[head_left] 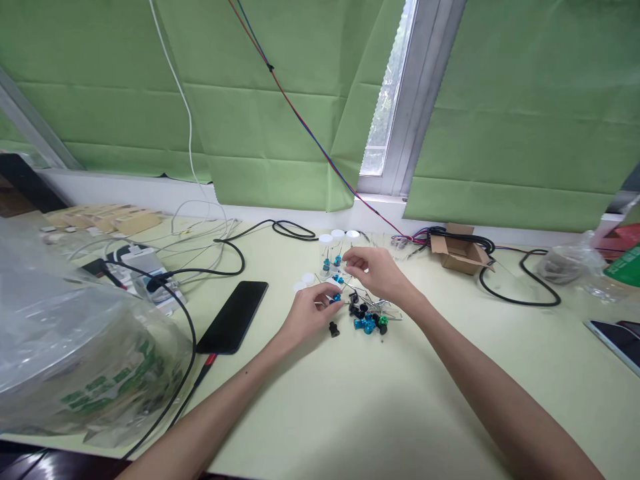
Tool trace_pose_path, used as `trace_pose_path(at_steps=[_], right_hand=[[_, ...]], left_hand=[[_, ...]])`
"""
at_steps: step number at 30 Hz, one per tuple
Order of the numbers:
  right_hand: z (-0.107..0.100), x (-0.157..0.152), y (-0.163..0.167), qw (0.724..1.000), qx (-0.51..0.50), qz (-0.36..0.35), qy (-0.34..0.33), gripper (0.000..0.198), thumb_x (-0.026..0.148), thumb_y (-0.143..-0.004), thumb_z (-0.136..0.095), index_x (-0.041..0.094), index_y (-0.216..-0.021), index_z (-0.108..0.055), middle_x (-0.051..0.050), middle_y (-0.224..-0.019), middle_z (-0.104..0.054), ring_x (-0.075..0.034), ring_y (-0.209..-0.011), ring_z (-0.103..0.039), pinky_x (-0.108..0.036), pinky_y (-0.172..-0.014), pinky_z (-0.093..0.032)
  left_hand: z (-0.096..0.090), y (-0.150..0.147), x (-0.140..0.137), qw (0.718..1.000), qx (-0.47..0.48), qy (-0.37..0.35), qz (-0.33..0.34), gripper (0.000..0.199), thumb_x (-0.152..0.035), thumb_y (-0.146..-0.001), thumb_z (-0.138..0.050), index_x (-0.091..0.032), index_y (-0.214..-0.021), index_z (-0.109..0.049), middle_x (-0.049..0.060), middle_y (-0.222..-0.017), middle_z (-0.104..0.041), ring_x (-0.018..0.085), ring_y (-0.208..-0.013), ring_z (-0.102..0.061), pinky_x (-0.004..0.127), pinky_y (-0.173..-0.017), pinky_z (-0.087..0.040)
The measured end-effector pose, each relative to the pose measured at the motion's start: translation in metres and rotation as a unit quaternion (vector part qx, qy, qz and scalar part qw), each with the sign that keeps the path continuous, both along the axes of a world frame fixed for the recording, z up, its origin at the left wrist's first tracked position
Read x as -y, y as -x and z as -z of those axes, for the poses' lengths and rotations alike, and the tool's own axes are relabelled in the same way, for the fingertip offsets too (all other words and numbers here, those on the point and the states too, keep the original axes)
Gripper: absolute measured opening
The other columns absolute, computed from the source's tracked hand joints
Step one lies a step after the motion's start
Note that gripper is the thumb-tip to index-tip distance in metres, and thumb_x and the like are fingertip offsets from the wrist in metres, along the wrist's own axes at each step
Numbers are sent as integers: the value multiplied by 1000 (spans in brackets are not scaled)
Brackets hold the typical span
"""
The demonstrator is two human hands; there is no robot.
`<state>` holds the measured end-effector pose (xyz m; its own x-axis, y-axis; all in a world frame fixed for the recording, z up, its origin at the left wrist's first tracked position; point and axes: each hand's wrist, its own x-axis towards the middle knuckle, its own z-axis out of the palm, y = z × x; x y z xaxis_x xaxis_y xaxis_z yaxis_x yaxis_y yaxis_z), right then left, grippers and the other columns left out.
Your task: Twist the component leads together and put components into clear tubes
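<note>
My left hand (311,311) is closed, its thumb and fingers curled around a small blue fitting (337,298). My right hand (373,272) hovers just beyond it with thumb and fingertips pinched together; whatever is between them is too small to make out. Clear vials with white caps (325,239) stand behind my hands, with blue pieces (327,264) inside. In front of my right hand lies a pile of black fittings (357,308), blue fittings (368,325), a green one (383,321) and thin metal rods (393,316). One black fitting (334,329) sits apart, near my left hand.
A black phone (235,317) with a cable lies to the left, beside a large plastic-wrapped tub (100,373). White adapters (150,273) and tangled cables spread behind. An open cardboard box (457,253), black cable loops and another device (617,340) are on the right.
</note>
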<state>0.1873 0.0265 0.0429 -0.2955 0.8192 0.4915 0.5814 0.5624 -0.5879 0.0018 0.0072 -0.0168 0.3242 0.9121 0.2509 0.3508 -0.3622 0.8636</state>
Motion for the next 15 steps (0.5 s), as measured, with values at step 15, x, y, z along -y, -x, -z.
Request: trace_pose_path(at_steps=[15], right_hand=[[2, 3, 4, 999, -23, -31, 4, 13, 11, -84, -62, 16, -93, -69, -4, -82, -72, -15, -77, -67, -27, -73, -53]], left_hand=[[-7, 3, 1, 977, 84, 163, 107, 30, -41, -77, -72, -15, -93, -67, -3, -63, -50, 8, -48, -43, 24, -50, -31]])
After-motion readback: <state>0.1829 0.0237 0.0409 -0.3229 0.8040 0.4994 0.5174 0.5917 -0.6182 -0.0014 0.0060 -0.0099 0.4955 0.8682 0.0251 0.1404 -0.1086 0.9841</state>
